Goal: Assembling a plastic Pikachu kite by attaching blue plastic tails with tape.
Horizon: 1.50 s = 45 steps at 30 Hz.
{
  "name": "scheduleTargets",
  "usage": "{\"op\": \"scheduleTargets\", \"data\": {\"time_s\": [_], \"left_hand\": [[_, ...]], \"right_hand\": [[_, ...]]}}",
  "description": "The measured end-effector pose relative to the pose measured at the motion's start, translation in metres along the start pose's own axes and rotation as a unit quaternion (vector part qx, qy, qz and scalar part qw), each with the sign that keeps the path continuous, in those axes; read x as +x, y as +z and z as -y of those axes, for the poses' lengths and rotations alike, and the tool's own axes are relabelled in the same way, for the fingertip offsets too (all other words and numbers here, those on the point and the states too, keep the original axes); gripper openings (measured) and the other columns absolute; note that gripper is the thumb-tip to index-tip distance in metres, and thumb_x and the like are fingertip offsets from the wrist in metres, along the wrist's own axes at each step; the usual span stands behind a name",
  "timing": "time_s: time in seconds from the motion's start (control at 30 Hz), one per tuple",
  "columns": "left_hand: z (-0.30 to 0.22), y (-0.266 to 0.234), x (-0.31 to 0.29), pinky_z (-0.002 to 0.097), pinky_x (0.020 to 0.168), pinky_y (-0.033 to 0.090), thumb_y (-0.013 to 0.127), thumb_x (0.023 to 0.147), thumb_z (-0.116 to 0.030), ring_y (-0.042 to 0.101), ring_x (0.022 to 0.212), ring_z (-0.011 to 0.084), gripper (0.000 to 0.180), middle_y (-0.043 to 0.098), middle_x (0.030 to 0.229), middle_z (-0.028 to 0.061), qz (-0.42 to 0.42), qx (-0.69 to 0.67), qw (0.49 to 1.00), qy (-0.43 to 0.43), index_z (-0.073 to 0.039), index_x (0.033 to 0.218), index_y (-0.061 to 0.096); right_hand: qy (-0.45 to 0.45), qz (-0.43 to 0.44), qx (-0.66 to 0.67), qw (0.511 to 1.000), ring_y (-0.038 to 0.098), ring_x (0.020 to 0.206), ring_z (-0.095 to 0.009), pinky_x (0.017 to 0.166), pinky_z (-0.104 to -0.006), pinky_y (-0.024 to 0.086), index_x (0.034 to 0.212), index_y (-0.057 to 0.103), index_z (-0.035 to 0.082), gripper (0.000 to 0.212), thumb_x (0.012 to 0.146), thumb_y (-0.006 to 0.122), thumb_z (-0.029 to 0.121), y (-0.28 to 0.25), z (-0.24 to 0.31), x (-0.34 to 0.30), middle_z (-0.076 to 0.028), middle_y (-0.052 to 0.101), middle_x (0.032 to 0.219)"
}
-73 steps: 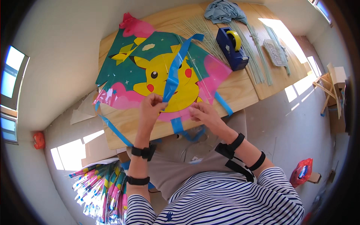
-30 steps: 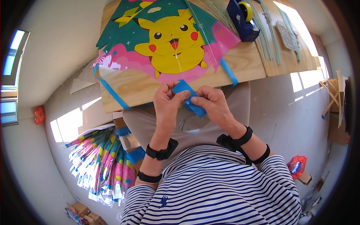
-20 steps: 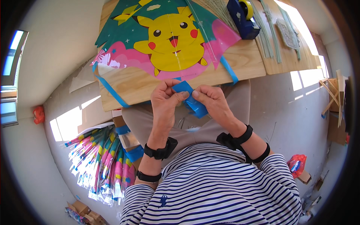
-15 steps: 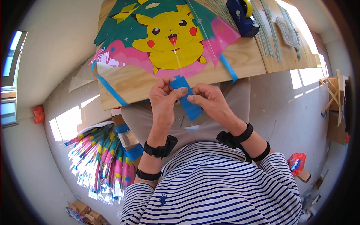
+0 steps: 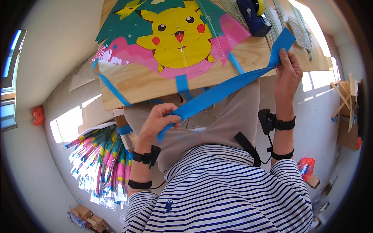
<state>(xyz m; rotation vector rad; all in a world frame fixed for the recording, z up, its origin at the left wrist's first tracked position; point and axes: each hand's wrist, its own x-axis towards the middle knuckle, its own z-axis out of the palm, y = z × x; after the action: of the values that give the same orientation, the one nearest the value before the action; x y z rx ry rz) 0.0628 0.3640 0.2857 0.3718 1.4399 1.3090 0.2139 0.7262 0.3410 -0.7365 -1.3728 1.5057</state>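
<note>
A long blue plastic streamer [image 5: 221,92] is stretched slantwise over my lap, rising to the right. My left hand [image 5: 158,119] pinches its lower end between thumb and fingers, with a short tip hanging below. My right hand [image 5: 289,73] grips it near the other end, and a wide flap stands up past the fingers. Behind it, a kite [image 5: 178,48] lies on the wooden table, printed with a yellow cartoon figure on green and pink. From the kite's bottom tip a blue strip [image 5: 182,84] hangs over the table edge; its lower course passes behind the stretched streamer.
The wooden table [image 5: 142,88] has more blue strips over its front edge. A dark blue tape dispenser [image 5: 254,19] and thin rods [image 5: 285,29] sit at the back right beside a clear plastic box [image 5: 299,33]. Bundled wrapped kites [image 5: 103,163] lie low on the left.
My hands were close together at the kite's bottom tip on a short, folded-looking blue piece. Now they are wide apart, right hand up and right, left hand down and left, the streamer drawn out between them.
</note>
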Motion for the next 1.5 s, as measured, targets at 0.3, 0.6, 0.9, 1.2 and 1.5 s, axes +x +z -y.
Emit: {"op": "scheduleTargets", "data": {"time_s": [0.3,0.6,0.9,1.2,1.5], "left_hand": [[-0.011,-0.054,-0.039,0.028,0.076,0.054,0.073,0.081,0.002,0.067,0.073,0.0148,0.017,0.069,0.083,0.0052,-0.276,-0.062,0.946,0.161,0.0,0.096,0.066],[-0.064,0.033,0.001,0.0228,0.072,0.051,0.071,0.079,0.006,0.062,0.078,0.0087,0.019,0.067,0.087,0.0028,-0.1,0.13,0.976,0.141,-0.001,0.095,0.066],[-0.053,0.042,0.0,0.0225,0.082,0.052,0.074,0.082,0.007,0.065,0.087,0.0097,0.036,0.069,0.097,0.0052,-0.211,-0.116,0.951,0.195,0.003,0.115,0.062],[-0.049,0.059,0.01,0.0215,0.073,0.053,0.074,0.082,0.009,0.066,0.08,0.0088,0.026,0.07,0.09,0.0061,-0.251,-0.099,0.932,0.243,0.001,0.104,0.062],[-0.049,0.063,0.011,0.0205,0.069,0.052,0.076,0.084,0.003,0.064,0.074,0.0069,0.02,0.07,0.085,0.0036,-0.285,-0.092,0.93,0.211,0.0,0.098,0.063]], "right_hand": [[0.135,0.432,-0.497,0.741,0.063,0.062,-0.016,0.059,-0.0311,0.049,0.083,0.063,-0.001,0.022,0.092,0.07,0.018,-0.055,-0.037,-0.088,-0.007,0.061,0.064],[-0.075,0.392,-0.179,0.899,0.059,0.065,-0.022,0.062,-0.0351,0.048,0.101,0.067,-0.003,0.028,0.081,0.078,0.013,0.078,0.011,-0.113,-0.009,0.063,0.079],[0.236,0.421,-0.111,0.869,0.044,0.062,-0.007,0.056,-0.0265,0.039,0.085,0.065,-0.003,0.012,0.089,0.071,0.008,0.074,-0.01,-0.127,0.0,0.054,0.066],[0.127,0.393,-0.089,0.906,0.049,0.069,-0.008,0.061,-0.0275,0.041,0.096,0.067,-0.001,0.017,0.086,0.074,0.01,0.08,-0.02,-0.135,-0.002,0.06,0.074],[0.227,0.41,-0.092,0.879,0.048,0.066,-0.007,0.06,-0.0263,0.042,0.093,0.067,-0.002,0.015,0.086,0.073,0.01,0.091,-0.01,-0.132,-0.002,0.059,0.072]]}}
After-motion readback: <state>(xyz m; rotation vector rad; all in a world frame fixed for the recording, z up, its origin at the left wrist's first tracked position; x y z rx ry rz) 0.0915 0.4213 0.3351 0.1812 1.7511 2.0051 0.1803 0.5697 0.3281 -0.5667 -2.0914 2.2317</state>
